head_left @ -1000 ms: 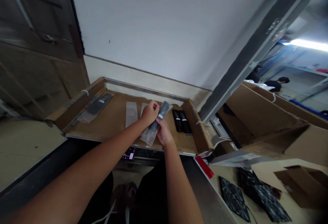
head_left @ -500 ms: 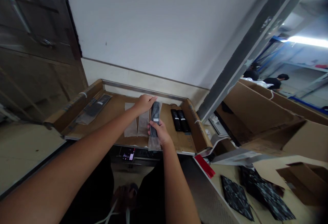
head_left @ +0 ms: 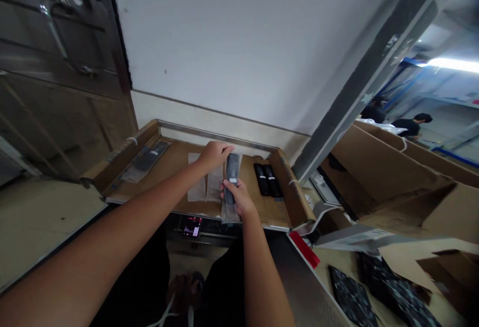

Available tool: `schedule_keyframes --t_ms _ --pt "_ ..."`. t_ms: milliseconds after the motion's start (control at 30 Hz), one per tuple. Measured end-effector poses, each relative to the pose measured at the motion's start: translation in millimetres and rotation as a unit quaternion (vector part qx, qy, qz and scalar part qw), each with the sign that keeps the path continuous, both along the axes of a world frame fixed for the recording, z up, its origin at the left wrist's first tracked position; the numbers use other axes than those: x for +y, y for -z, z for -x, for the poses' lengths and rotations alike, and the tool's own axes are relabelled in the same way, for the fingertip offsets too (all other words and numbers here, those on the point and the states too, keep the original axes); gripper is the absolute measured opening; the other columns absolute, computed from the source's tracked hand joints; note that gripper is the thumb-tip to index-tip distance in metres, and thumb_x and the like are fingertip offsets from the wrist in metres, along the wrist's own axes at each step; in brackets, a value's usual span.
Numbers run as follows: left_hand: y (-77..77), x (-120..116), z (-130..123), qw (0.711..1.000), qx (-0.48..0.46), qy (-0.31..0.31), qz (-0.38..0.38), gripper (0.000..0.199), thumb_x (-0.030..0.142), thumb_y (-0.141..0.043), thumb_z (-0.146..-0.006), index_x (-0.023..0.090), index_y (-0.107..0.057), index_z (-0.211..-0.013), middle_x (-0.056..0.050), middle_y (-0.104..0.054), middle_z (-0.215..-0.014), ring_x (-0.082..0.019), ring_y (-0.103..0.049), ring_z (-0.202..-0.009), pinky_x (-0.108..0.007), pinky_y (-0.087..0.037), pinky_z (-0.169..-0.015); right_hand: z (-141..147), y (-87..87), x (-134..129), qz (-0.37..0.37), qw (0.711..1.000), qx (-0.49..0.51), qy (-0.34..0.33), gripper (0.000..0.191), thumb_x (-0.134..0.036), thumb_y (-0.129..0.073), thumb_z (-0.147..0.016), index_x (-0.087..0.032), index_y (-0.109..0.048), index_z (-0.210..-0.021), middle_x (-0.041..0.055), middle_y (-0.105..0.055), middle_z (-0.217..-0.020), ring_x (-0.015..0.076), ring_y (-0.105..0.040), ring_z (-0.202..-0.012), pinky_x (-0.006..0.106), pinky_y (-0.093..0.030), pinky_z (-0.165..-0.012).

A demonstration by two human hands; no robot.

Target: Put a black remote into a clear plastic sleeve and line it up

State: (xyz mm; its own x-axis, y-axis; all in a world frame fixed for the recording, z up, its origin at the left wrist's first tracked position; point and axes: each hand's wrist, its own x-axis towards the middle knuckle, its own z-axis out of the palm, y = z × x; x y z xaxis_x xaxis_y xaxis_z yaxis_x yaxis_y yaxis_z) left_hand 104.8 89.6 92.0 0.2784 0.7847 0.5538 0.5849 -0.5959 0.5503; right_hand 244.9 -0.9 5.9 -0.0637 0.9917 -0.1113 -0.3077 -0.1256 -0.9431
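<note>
My right hand (head_left: 239,198) is wrapped round a long black item (head_left: 232,165) with a small white label, inside a clear plastic bag (head_left: 230,216). The bag stands roughly lengthwise away from me, over the cardboard-lined tray (head_left: 250,207). At the bag's far end my left hand (head_left: 218,154) is closed, its fingertips pinched at the bag's top edge. Beside them on the left lie two flat clear bags (head_left: 197,187). A pair of black items (head_left: 267,180) with white labels rests side by side at the tray's right. Another bagged black item (head_left: 147,161) lies at the left.
Cardboard walls (head_left: 295,195) edge the tray. Below its front edge is a small lit screen (head_left: 192,227). To the right are a red strip (head_left: 305,249), a big cardboard box (head_left: 396,177) and black patterned packages (head_left: 352,294). Two people work in the far background.
The whole view has shifted slightly, so the scene sits a little lower and further right. Both hands keep their places on the bagged item.
</note>
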Motion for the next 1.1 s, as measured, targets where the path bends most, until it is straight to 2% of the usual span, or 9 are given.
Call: schedule_keyframes --t_ms 167,300,467,533,600,700,867,1000,1100 --pt "0.8 -1.0 0.4 0.999 0.026 -0.023 -0.029 0.045 0.04 -0.041 -0.099 0.019 -0.056 -0.062 -0.005 -0.059 -0.064 -0.017 -0.046 -0.061 -0.031 -0.028 -0.062 1.0 2.0 0.7 -0.007 1.0 -0.007 -0.005 0.049 -0.047 -0.09 -0.057 -0.018 -0.06 -0.083 0.0009 -0.069 -0.071 0.0131 -0.06 -0.052 0.025 -0.049 -0.049" --pt "-27.6 -5.6 -3.4 0.997 0.008 -0.036 -0.063 0.045 0.042 -0.04 -0.1 0.02 -0.054 -0.064 -0.005 -0.058 -0.067 -0.018 -0.046 -0.065 -0.032 -0.031 -0.066 2.9 8.6 5.9 -0.044 0.998 -0.05 0.021 0.043 -0.041 -0.088 -0.059 -0.019 -0.061 -0.083 -0.0022 -0.065 -0.068 0.0146 -0.06 -0.057 0.026 -0.049 -0.053" --pt "-60.6 -14.9 -11.0 0.994 -0.079 -0.026 -0.068 0.042 0.051 -0.046 -0.097 0.019 -0.055 -0.071 -0.003 -0.056 -0.069 -0.016 -0.047 -0.067 -0.03 -0.034 -0.068 2.7 13.7 12.8 -0.13 0.974 -0.141 0.122 0.032 -0.032 -0.079 -0.063 -0.019 -0.064 -0.088 -0.0035 -0.061 -0.072 0.0124 -0.052 -0.063 0.024 -0.043 -0.06" --pt "-61.4 -17.4 -12.0 0.995 -0.092 -0.005 -0.03 0.041 0.058 -0.061 -0.086 0.019 -0.057 -0.074 -0.002 -0.058 -0.072 -0.016 -0.047 -0.068 -0.029 -0.035 -0.066 2.1 13.1 13.1 -0.149 0.961 -0.179 0.15 0.029 -0.029 -0.074 -0.064 -0.018 -0.064 -0.089 -0.004 -0.058 -0.071 0.0121 -0.047 -0.063 0.024 -0.04 -0.06" --pt "-58.5 -19.0 -11.2 0.998 -0.065 0.021 0.006 0.044 0.058 -0.067 -0.08 0.019 -0.054 -0.066 0.0 -0.053 -0.064 -0.014 -0.043 -0.063 -0.028 -0.032 -0.062 2.0 11.3 12.0 -0.162 0.952 -0.203 0.16 0.026 -0.027 -0.07 -0.064 -0.018 -0.064 -0.088 -0.0046 -0.054 -0.069 0.0119 -0.044 -0.062 0.023 -0.038 -0.059" --pt "-57.6 -21.4 -9.0 0.998 -0.055 0.036 -0.003 0.051 0.051 -0.061 -0.087 0.019 -0.044 -0.052 0.003 -0.04 -0.052 -0.012 -0.034 -0.056 -0.03 -0.027 -0.058 2.5 8.3 9.9 -0.169 0.945 -0.226 0.167 0.025 -0.028 -0.067 -0.065 -0.018 -0.063 -0.088 -0.0047 -0.05 -0.069 0.0121 -0.041 -0.062 0.024 -0.036 -0.058" --pt "-74.5 -24.3 -7.0 0.994 -0.096 0.052 -0.017 0.037 0.046 -0.066 -0.084 0.017 -0.06 -0.062 0.001 -0.053 -0.059 -0.011 -0.042 -0.059 -0.028 -0.031 -0.06 2.8 7.0 9.1 -0.185 0.927 -0.272 0.18 0.023 -0.028 -0.065 -0.065 -0.018 -0.06 -0.085 -0.0045 -0.051 -0.069 0.0134 -0.042 -0.064 0.025 -0.037 -0.059" --pt "-86.9 -23.1 -2.0 0.998 -0.032 0.058 0.004 0.037 0.049 -0.074 -0.075 0.017 -0.061 -0.061 0.0 -0.058 -0.061 -0.012 -0.047 -0.06 -0.028 -0.033 -0.061 2.3 8.9 8.5 -0.196 0.916 -0.3 0.177 0.018 -0.026 -0.064 -0.067 -0.02 -0.057 -0.082 -0.0049 -0.05 -0.069 0.0137 -0.043 -0.064 0.025 -0.037 -0.06" --pt "-90.4 -22.1 4.0 0.997 0.041 0.07 0.002 0.043 0.051 -0.077 -0.07 0.018 -0.055 -0.054 0.001 -0.05 -0.054 -0.012 -0.042 -0.055 -0.03 -0.034 -0.061 1.9 11.1 7.5 -0.203 0.903 -0.333 0.181 0.016 -0.026 -0.064 -0.068 -0.021 -0.054 -0.08 -0.0054 -0.048 -0.068 0.014 -0.042 -0.063 0.026 -0.035 -0.06"
